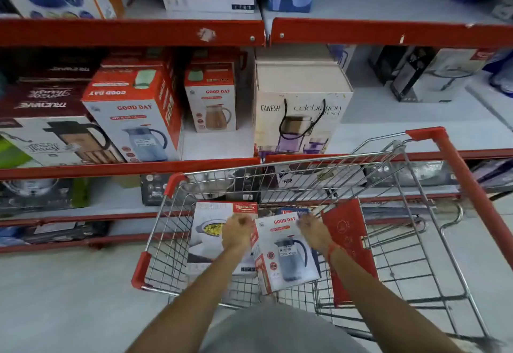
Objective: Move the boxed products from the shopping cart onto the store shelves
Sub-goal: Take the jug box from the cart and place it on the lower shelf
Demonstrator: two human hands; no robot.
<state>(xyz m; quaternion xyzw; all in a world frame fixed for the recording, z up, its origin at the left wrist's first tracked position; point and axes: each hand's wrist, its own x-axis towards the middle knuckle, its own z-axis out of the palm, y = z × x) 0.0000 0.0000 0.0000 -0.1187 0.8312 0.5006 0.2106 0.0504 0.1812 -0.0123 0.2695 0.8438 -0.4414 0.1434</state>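
Inside the wire shopping cart (pixel 155 230) a white and red Good Day jug box (pixel 283 252) lies face up. My left hand (pixel 238 232) grips its left upper edge and my right hand (pixel 312 229) grips its right upper edge. Left of it lies a white casserole box (pixel 211 230). A flat red box (pixel 347 241) stands on edge to the right, and a blue box (pixel 288 210) peeks out behind. Matching Good Day boxes (pixel 136 114) stand on the middle shelf (pixel 127 168) straight ahead.
The cart has red corner guards and a red handle (pixel 472 186) at the right. A Ganesh gift box (pixel 299 119) stands on the middle shelf, with bare shelf (pixel 402 119) to its right. Other boxed goods fill the upper shelf (pixel 133 32) and the lower shelves.
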